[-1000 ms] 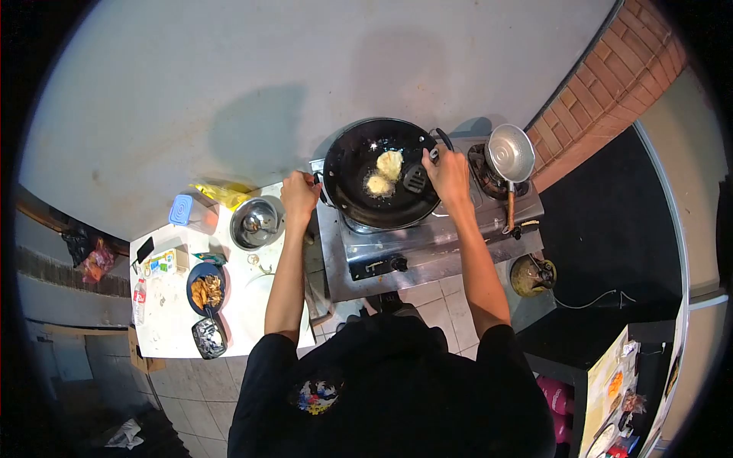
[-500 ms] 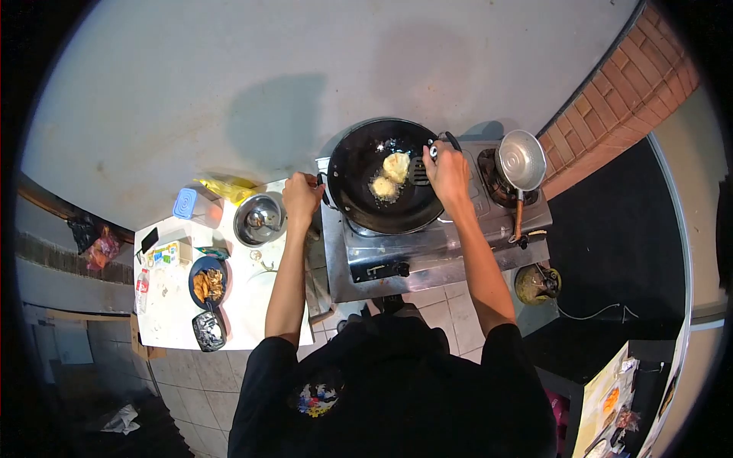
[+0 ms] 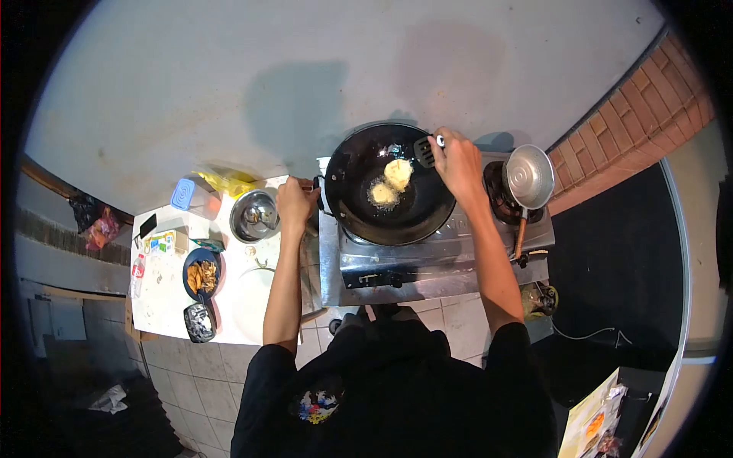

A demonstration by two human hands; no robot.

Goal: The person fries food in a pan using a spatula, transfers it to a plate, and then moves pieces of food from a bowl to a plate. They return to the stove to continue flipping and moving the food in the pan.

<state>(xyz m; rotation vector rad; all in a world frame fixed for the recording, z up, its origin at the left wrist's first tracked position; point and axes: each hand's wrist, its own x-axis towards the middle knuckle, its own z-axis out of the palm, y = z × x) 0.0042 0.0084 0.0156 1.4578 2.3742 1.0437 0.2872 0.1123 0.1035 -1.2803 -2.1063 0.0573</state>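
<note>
A large black wok (image 3: pixel 359 217) sits on the steel gas stove (image 3: pixel 336 286). Two pale yellow battered pieces lie in bubbling oil: a bigger fritter (image 3: pixel 398 175) and a smaller fritter (image 3: pixel 383 194) touching it. My left hand (image 3: pixel 296 201) is closed around the wok's left handle (image 3: pixel 318 194). In my right hand (image 3: pixel 460 163) is a slotted spatula (image 3: pixel 424 151), its black head held over the right side of the wok, apart from the fritters. Part of its handle is hidden by my fingers.
A small saucepan (image 3: pixel 530 177) stands on the right burner. On the white table (image 3: pixel 164 305) at left are a steel bowl (image 3: pixel 244 233), a dark plate of fried food (image 3: pixel 189 263), a blue-lidded container (image 3: pixel 183 194) and a bottle (image 3: pixel 137 271). A gas cylinder (image 3: pixel 548 299) stands at lower right.
My right hand has lifted the spatula up and slightly right, away from the fritters. My left hand stays on the wok handle. The camera view has shifted a little.
</note>
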